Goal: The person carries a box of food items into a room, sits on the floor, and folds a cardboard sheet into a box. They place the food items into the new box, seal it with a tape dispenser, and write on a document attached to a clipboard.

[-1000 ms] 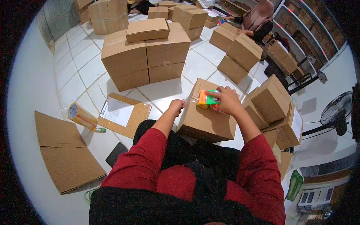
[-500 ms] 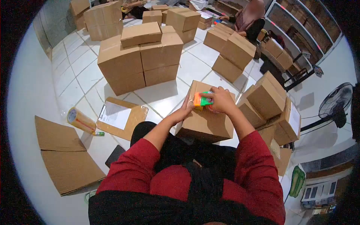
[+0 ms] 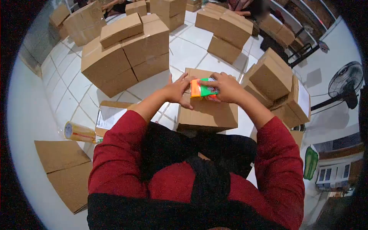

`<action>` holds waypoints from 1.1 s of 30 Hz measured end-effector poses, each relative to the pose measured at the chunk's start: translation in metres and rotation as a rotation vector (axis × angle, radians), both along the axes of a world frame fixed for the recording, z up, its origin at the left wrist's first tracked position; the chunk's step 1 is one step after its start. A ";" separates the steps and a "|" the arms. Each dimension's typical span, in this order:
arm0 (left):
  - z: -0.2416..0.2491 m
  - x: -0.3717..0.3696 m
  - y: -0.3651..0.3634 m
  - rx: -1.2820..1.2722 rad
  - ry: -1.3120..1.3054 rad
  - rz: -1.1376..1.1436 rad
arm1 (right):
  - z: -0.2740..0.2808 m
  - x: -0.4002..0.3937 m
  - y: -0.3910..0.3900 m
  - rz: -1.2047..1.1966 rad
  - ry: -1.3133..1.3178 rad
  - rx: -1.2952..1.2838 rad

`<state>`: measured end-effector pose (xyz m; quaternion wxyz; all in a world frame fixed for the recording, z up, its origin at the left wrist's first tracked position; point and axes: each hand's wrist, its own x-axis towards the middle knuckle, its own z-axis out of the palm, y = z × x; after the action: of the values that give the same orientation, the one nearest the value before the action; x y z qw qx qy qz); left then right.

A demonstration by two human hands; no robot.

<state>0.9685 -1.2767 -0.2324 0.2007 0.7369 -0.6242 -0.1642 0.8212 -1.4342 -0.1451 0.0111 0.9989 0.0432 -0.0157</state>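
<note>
1. Head view: an orange-and-green handheld tape dispenser [image 3: 207,90] sits against the top of a brown rectangular cardboard box [image 3: 214,115], near its far side, in front of the person's crossed legs.
2. The right hand [image 3: 227,88] has its fingers wrapped over the dispenser's green body, holding it from the right.
3. The left hand [image 3: 177,92] has its fingers spread wide at the box's left edge, beside the dispenser's orange end (whether a fingertip touches that end, I cannot tell).
4. The step in hand looks like working the dispenser on the box top; any strip of tape under it is too small to make out.
5. As I judge it, the next move calls for a firm right grip, level pressure on the cardboard, and the left hand steadying the box clear of the orange end.
6. A thick yellowish roll of tape [image 3: 79,131] lies on the white tiled floor [image 3: 188,51], well apart at the left.
</note>
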 end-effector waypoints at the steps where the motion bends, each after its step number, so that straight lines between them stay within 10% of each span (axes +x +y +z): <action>1: 0.002 -0.001 0.000 0.048 -0.075 0.021 | -0.001 -0.003 -0.002 0.032 -0.018 0.033; 15: 0.008 -0.006 -0.009 0.078 -0.126 0.037 | 0.011 -0.144 -0.125 -0.252 -0.018 0.045; 33: 0.009 -0.013 -0.032 0.109 0.132 0.273 | -0.152 -0.133 -0.114 -0.475 -0.117 0.399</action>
<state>0.9553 -1.3088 -0.2235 0.2215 0.8124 -0.4937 -0.2172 0.6878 -1.5485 -0.2969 -0.1865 0.9628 -0.1896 0.0485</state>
